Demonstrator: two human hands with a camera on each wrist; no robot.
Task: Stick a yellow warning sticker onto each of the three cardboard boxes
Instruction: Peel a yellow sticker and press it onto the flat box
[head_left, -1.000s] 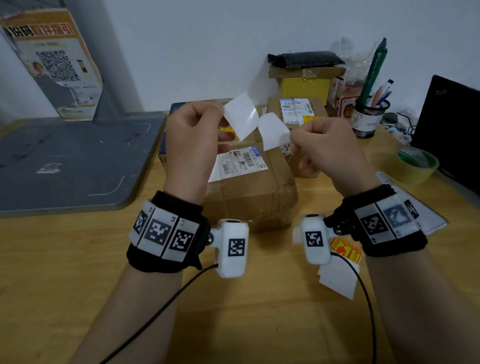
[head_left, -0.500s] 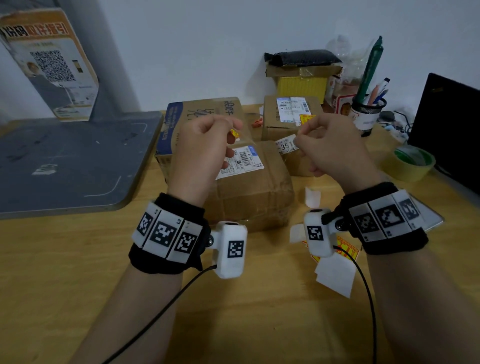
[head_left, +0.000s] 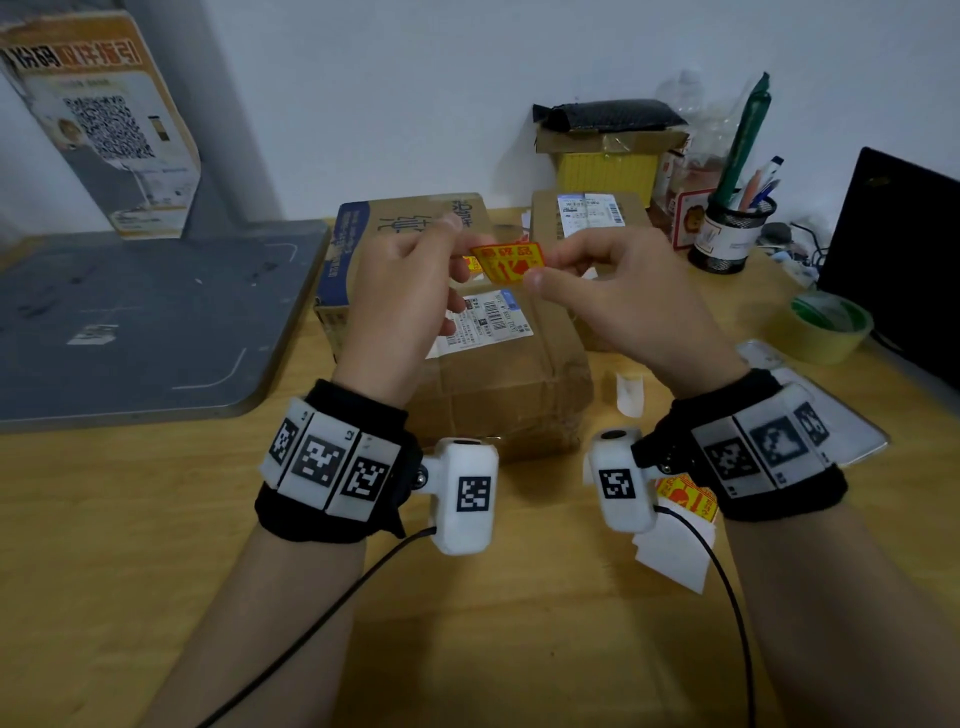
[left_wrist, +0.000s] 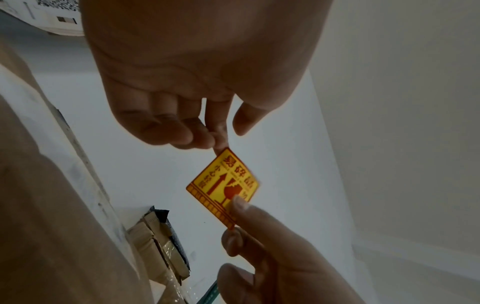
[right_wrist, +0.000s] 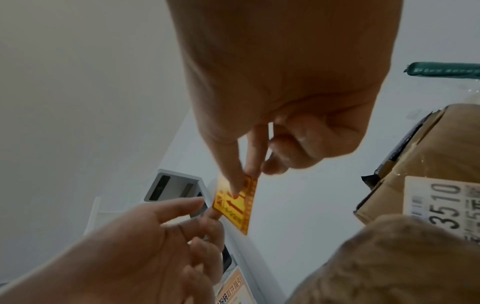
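A yellow warning sticker (head_left: 509, 262) with red print hangs in the air between my hands, above the boxes. My left hand (head_left: 460, 249) pinches its left corner and my right hand (head_left: 543, 270) pinches its right corner. The left wrist view shows the sticker (left_wrist: 223, 187) printed side up, with the right thumb on it. It appears edge-on in the right wrist view (right_wrist: 235, 200). Below stand three cardboard boxes: a near taped one (head_left: 498, 384), a back left one with a blue side (head_left: 395, 228) and a back right one (head_left: 587, 213).
More yellow stickers (head_left: 685, 499) and white backing paper (head_left: 675, 558) lie under my right wrist, and a small white scrap (head_left: 629, 395) beside the near box. A tape roll (head_left: 831, 327), pen holder (head_left: 732, 234) and black screen (head_left: 904, 260) stand right. A grey board (head_left: 145, 322) lies left.
A second ago each hand held up a white paper piece. Those are gone from the hands, a white scrap lies on the table, and both hands now hold the sticker stretched between them.
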